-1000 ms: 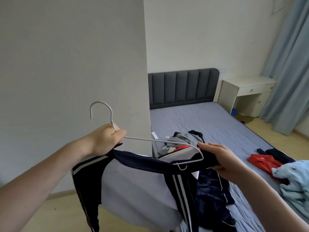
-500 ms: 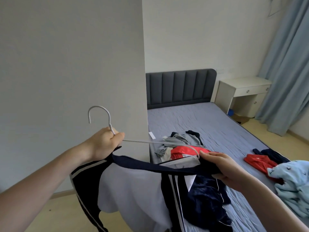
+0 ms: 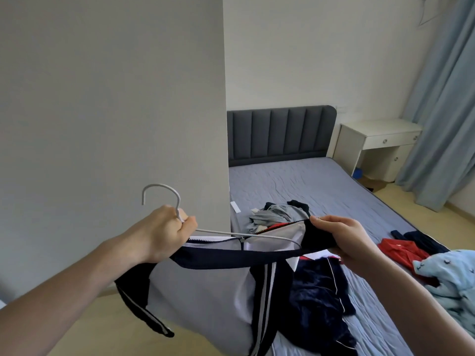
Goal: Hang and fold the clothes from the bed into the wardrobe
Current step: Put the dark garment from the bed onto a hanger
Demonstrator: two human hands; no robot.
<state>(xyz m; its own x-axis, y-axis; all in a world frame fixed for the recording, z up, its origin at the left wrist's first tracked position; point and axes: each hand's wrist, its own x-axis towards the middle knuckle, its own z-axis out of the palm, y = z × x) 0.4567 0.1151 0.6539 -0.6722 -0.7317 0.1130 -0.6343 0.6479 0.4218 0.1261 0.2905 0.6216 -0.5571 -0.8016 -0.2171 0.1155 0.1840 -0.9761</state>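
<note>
Gripping hanger [image 3: 177, 217] in left hand [image 3: 164, 233], right hand [image 3: 341, 240] pinching jacket [image 3: 218, 286] collar

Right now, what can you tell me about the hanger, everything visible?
The hanger is thin, pale grey, wire-like, probably coated metal, with an open hook curving up and leftward. The left hand grips its neck just under the hook, holding it in the air beside the bed. One arm runs right, sloping slightly down, into the jacket; its far end curves under the dark fabric that the right hand holds. A small dark clip or loop hangs mid-arm. The other arm is hidden.
</note>
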